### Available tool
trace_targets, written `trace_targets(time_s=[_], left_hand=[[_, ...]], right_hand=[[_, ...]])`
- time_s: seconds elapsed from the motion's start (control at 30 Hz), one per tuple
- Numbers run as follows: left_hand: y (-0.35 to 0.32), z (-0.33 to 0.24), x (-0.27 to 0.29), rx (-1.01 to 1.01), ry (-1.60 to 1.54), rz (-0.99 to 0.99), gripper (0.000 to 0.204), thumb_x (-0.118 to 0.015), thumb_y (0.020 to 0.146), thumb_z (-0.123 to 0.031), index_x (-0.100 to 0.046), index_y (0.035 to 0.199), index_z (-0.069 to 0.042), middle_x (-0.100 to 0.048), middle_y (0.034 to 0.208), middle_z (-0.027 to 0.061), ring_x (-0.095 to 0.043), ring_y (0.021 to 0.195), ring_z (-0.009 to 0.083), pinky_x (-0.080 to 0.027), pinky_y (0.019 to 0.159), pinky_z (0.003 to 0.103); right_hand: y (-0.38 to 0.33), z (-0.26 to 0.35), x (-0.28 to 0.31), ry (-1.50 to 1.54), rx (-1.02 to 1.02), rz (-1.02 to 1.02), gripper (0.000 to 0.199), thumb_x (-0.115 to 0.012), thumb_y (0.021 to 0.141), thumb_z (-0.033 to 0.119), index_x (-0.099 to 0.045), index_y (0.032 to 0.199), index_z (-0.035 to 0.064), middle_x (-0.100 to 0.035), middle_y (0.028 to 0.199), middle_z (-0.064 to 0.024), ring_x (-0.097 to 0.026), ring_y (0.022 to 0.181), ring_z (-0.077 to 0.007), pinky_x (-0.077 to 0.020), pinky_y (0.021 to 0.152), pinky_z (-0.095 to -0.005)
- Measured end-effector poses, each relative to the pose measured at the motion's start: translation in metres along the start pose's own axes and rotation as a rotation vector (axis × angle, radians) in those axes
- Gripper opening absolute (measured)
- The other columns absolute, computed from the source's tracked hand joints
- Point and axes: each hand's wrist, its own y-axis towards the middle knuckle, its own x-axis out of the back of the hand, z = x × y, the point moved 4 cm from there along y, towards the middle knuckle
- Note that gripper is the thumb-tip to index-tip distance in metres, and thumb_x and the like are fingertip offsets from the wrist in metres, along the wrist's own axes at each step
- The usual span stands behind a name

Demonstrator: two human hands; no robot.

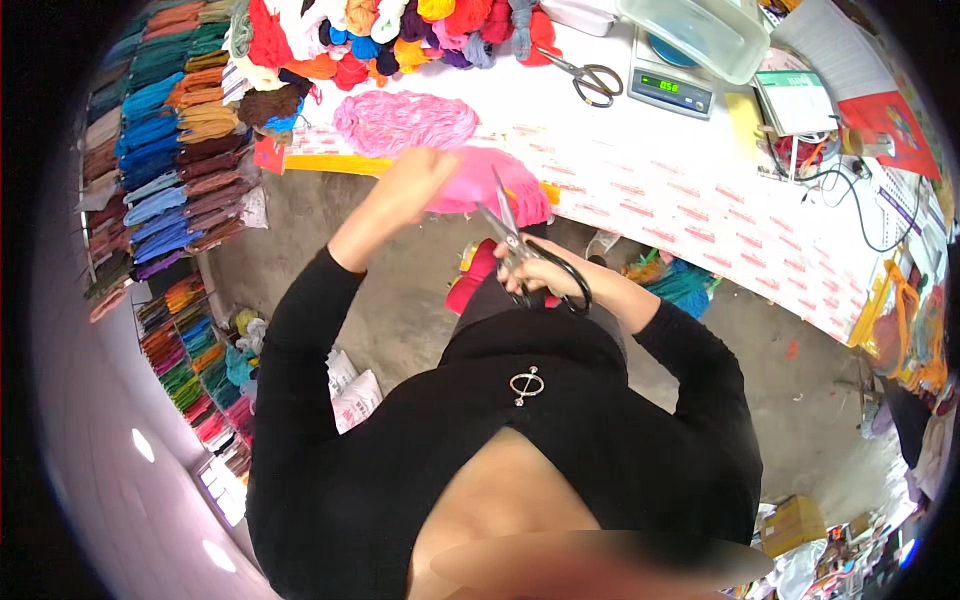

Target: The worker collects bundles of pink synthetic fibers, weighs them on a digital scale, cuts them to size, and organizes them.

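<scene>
My right hand (540, 272) grips a pair of scissors (512, 238) with large black handles. Their blades point up toward the table edge and stand apart. A bright pink yarn skein (497, 182) hangs over that edge, just beyond the blade tips. My left hand (425, 182), a little blurred, is closed at the skein's left end; any strand inside the fingers is too small to make out. Behind it, a lighter pink skein (405, 122) lies loose on the white table (640, 165).
Colourful yarn bundles (385, 35) are heaped at the table's back. Another pair of scissors (590, 80) lies beside a digital scale (672, 90) bearing a clear plastic tub (700, 35). Racks of yarn hanks (160, 140) line the left. White bags (355, 395) sit on the floor.
</scene>
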Motion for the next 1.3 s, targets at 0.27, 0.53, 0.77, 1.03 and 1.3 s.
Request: trace_targets(time_s=[0.27, 0.53, 0.77, 1.03, 1.3], left_hand=[[-0.042, -0.012, -0.026, -0.137, 0.245, -0.091, 0.044, -0.042, 0.082, -0.037, -0.059, 0.069, 0.001, -0.057, 0.065, 0.0225, -0.059, 0.067, 0.0394, -0.045, 0.061, 0.047], [-0.075, -0.006, -0.054, -0.203, 0.043, -0.049, 0.039, -0.043, 0.081, -0.033, -0.058, 0.066, 0.0, -0.055, 0.058, 0.0221, -0.058, 0.059, 0.0392, -0.047, 0.059, 0.046], [-0.091, -0.006, -0.064, -0.25, 0.122, -0.007, 0.036, -0.046, 0.079, -0.031, -0.059, 0.067, 0.0, -0.057, 0.064, 0.0222, -0.058, 0.064, 0.0397, -0.047, 0.059, 0.046], [-0.107, 0.002, -0.067, -0.352, 0.208, 0.034, 0.037, -0.049, 0.079, -0.032, -0.059, 0.063, -0.001, -0.055, 0.059, 0.0202, -0.058, 0.059, 0.037, -0.046, 0.056, 0.046], [-0.128, 0.009, -0.084, -0.305, 0.193, 0.053, 0.034, -0.047, 0.076, -0.03, -0.06, 0.064, -0.001, -0.056, 0.062, 0.0211, -0.058, 0.06, 0.0359, -0.046, 0.056, 0.046]], right_hand=[[0.001, 0.019, -0.012, 0.114, 0.094, -0.08, 0.019, -0.048, 0.08, 0.018, -0.048, 0.091, 0.0022, -0.046, 0.062, -0.0025, -0.046, 0.05, -0.0093, -0.0364, 0.045, -0.0217], [-0.011, 0.013, -0.02, -0.074, 0.134, -0.008, 0.012, -0.046, 0.083, 0.016, -0.047, 0.086, 0.0038, -0.044, 0.064, -0.0001, -0.044, 0.053, -0.0081, -0.0368, 0.048, -0.0227], [-0.035, 0.026, -0.029, -0.221, 0.076, 0.023, 0.013, -0.045, 0.082, 0.017, -0.047, 0.083, 0.0042, -0.045, 0.058, -0.0002, -0.045, 0.048, -0.0081, -0.0367, 0.045, -0.0237], [-0.055, 0.02, -0.038, -0.1, -0.111, 0.008, 0.017, -0.047, 0.083, 0.022, -0.045, 0.08, 0.006, -0.036, 0.055, 0.0034, -0.037, 0.045, -0.0045, -0.0316, 0.041, -0.0206], [-0.051, 0.012, -0.036, -0.053, -0.1, -0.082, 0.019, -0.053, 0.083, 0.025, -0.049, 0.078, 0.0069, -0.038, 0.052, 0.0039, -0.038, 0.041, -0.0048, -0.0265, 0.037, -0.0191]])
